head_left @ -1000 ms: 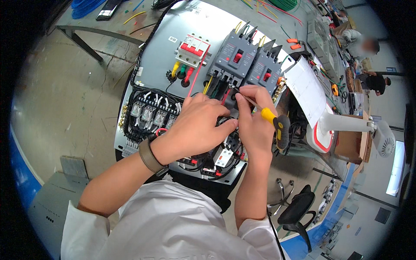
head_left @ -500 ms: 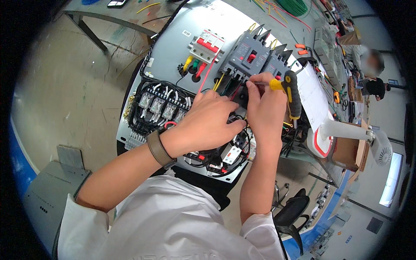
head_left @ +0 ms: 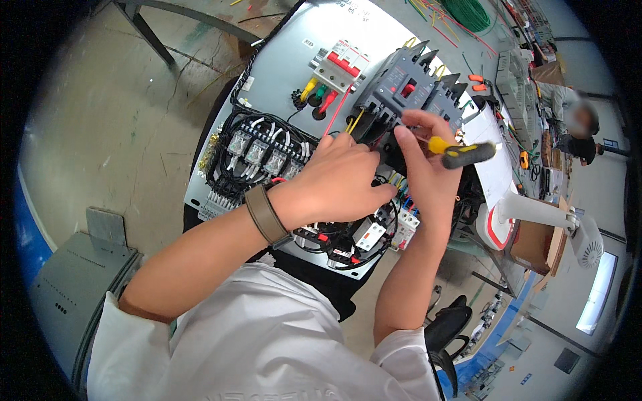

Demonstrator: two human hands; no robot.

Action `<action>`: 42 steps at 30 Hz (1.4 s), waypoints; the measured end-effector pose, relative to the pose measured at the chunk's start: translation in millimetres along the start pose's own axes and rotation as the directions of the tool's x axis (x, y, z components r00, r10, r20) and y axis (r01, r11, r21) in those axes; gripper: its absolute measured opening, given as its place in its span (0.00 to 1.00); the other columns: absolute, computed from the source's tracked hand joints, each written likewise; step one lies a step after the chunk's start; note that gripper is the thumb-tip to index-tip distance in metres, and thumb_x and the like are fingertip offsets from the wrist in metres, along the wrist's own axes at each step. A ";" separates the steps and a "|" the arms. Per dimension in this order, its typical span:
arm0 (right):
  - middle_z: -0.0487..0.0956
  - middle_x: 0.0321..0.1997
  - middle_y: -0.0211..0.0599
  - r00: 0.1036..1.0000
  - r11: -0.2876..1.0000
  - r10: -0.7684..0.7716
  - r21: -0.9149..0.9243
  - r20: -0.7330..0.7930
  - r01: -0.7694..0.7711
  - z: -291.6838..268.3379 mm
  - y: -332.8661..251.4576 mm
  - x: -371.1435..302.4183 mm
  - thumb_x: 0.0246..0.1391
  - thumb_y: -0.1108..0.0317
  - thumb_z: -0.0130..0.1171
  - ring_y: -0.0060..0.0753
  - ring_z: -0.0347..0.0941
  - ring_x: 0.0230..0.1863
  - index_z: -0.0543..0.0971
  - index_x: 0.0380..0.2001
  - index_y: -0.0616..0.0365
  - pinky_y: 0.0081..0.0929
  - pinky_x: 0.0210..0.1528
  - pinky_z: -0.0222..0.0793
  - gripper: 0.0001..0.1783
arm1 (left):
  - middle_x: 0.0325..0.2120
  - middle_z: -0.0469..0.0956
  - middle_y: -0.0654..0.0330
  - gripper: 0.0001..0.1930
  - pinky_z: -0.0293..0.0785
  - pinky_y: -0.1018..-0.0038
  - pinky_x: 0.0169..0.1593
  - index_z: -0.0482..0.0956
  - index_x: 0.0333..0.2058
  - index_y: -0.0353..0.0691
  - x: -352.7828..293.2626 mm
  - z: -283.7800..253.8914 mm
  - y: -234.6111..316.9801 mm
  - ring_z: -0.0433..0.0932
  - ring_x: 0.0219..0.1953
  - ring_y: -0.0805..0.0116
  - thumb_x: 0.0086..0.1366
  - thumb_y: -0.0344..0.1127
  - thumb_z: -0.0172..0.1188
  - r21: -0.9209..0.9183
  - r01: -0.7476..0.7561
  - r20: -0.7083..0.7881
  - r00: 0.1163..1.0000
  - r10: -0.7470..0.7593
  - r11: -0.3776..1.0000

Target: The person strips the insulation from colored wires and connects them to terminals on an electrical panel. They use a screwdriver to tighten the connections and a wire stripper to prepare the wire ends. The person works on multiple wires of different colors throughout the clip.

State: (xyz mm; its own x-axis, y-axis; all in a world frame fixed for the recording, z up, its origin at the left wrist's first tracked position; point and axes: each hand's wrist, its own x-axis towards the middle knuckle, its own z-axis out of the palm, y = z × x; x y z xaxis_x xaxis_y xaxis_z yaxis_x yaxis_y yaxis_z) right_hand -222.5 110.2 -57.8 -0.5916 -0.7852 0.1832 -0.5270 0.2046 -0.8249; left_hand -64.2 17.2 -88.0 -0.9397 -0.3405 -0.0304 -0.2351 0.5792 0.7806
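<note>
My left hand point(head_left: 338, 177) curls over the wiring below a large grey circuit breaker point(head_left: 394, 87). Yellow wires point(head_left: 355, 123) and a red wire point(head_left: 340, 110) run up from its bent fingers, whose tips are hidden. My right hand point(head_left: 431, 164) is closed on a screwdriver point(head_left: 468, 154) with a yellow and dark grey handle. That handle sticks out to the right past the fingers; the shaft lies by the thumb and forefinger, its tip hidden. Both hands are over a grey metal mounting plate point(head_left: 275, 67).
A small white breaker with red levers point(head_left: 344, 63) sits on the plate. Clear relays point(head_left: 255, 152) and black cabling line its left side. Rightward are paper sheets point(head_left: 491, 157), a white lamp-like arm point(head_left: 535, 208), orange-handled pliers point(head_left: 477, 83) and a green wire coil point(head_left: 466, 13). A person point(head_left: 582, 134) is beyond.
The screwdriver handle has swung from pointing down to pointing right, and my right hand has lifted slightly off the breaker's terminals. My left hand stays on the wires. The whole view has shifted a little.
</note>
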 end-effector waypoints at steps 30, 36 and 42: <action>0.87 0.43 0.31 0.996 0.981 0.050 0.189 -0.071 -0.036 4.6 -11.9 -5.0 0.65 0.78 0.70 0.20 0.82 0.41 0.87 0.46 0.64 0.22 0.45 0.78 0.08 | 0.44 0.86 0.40 0.29 0.66 0.52 0.65 0.87 0.40 0.27 2.6 3.8 -0.8 0.77 0.55 0.39 0.68 0.55 0.62 -0.042 0.038 -0.019 0.999 -0.039 0.998; 0.87 0.42 0.34 0.992 0.999 -0.011 -0.037 -0.125 0.006 2.1 4.7 -7.7 0.67 0.78 0.69 0.24 0.85 0.40 0.84 0.46 0.66 0.20 0.46 0.79 0.06 | 0.42 0.85 0.44 0.25 0.68 0.51 0.62 0.86 0.39 0.29 3.3 5.1 -0.3 0.77 0.52 0.39 0.68 0.53 0.63 -0.025 0.011 -0.058 0.998 -0.013 1.000; 0.85 0.39 0.29 0.986 0.999 -0.037 0.006 -0.160 0.038 10.4 6.4 -2.7 0.65 0.76 0.70 0.21 0.81 0.38 0.82 0.43 0.61 0.22 0.45 0.78 0.06 | 0.42 0.85 0.43 0.26 0.68 0.51 0.62 0.86 0.41 0.30 2.8 3.6 -0.2 0.78 0.53 0.39 0.68 0.53 0.63 -0.034 0.033 -0.039 0.999 -0.034 0.999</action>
State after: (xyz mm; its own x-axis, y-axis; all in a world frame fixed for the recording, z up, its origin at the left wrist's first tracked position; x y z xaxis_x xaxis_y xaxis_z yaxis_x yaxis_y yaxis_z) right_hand -217.9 107.5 -69.2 -0.6618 -0.6886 0.2964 -0.5456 0.1712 -0.8204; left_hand -67.7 18.8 -90.5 -0.9207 -0.3888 -0.0327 -0.2575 0.5425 0.7996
